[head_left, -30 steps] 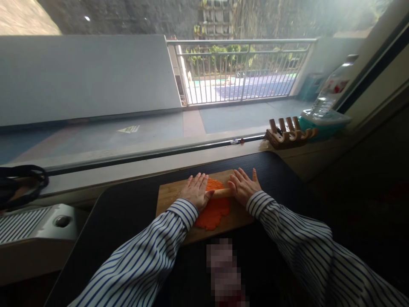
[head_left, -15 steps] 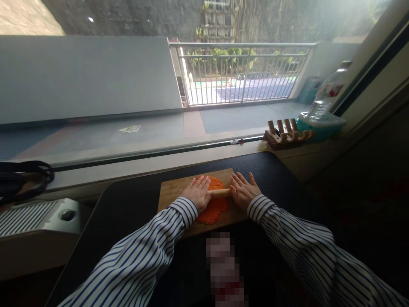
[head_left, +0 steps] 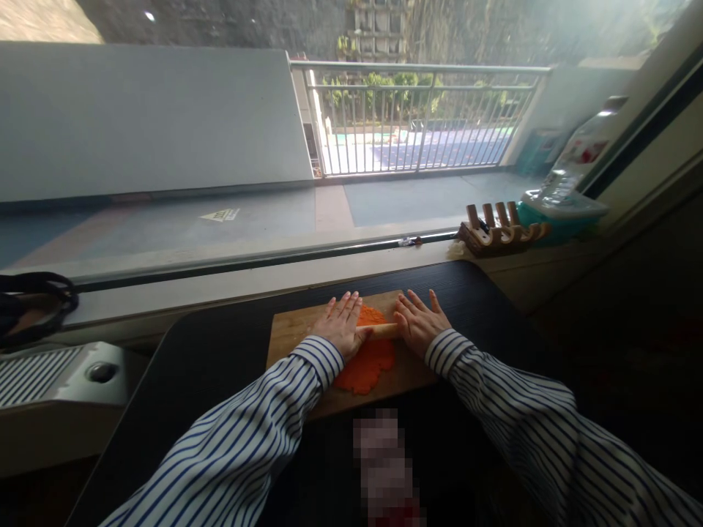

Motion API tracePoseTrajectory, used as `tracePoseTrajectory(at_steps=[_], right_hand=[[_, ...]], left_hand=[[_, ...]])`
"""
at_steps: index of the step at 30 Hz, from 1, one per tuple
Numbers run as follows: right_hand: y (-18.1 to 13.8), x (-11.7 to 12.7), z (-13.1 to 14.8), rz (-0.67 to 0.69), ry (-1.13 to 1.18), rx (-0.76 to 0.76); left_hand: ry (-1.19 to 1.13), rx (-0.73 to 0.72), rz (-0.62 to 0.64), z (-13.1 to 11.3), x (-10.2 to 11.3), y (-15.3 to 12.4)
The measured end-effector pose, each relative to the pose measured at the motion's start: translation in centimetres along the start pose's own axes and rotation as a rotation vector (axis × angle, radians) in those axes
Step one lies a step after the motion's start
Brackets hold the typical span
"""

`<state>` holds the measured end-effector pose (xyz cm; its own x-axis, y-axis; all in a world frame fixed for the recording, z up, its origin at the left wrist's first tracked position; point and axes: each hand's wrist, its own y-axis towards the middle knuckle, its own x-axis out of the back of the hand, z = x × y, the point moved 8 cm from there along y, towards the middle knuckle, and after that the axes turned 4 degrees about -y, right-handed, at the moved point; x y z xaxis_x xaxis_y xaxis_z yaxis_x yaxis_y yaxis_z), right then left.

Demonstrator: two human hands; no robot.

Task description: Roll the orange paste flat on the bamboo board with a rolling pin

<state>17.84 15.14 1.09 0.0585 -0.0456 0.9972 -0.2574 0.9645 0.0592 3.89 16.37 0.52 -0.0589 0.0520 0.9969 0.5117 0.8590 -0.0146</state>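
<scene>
Dough (head_left: 369, 367) lies flattened, rolling seemingly unfinished, between left hand (head_left: 339, 328) and right hand (head_left: 420, 323), palms flat on rolling pin (head_left: 384, 331).

Left hand (head_left: 337, 329), right hand (head_left: 422, 324) and rolling pin (head_left: 381, 331) had shifted slightly toward the board's (head_left: 289, 333) far edge since half a second earlier.

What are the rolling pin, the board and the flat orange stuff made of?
The rolling pin is probably smooth wood: it's pale tan. The board looks like wood or bamboo too, brownish with little shine. The orange stuff seems soft and matte, with wavy edges, like dough or modelling clay; I can't tell which.
</scene>
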Motion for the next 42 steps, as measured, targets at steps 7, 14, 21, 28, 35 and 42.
tracePoseTrajectory(at_steps=[7,14,21,28,35,42], right_hand=[[2.8,-0.3,-0.8,0.094,0.036,-0.070],[-2.7,0.0,0.8,-0.047,-0.024,0.032],[-2.7,0.0,0.8,-0.075,-0.020,0.082],[3.1,-0.3,0.2,0.038,0.022,0.072],[7.6,-0.6,0.3,0.071,0.064,0.054],[8.6,-0.7,0.4,0.105,0.065,0.038]], left_hand=[[-0.025,0.104,0.045,1.4,0.1,1.8],[-0.002,-0.005,0.054,-1.4,-0.2,-2.6],[-0.008,0.064,0.056,-1.6,-0.4,-3.1],[-0.036,0.201,0.044,0.8,-0.3,-0.4],[-0.096,0.296,-0.036,3.3,-0.1,1.1],[-0.101,0.350,-0.023,4.1,-0.1,1.4]])
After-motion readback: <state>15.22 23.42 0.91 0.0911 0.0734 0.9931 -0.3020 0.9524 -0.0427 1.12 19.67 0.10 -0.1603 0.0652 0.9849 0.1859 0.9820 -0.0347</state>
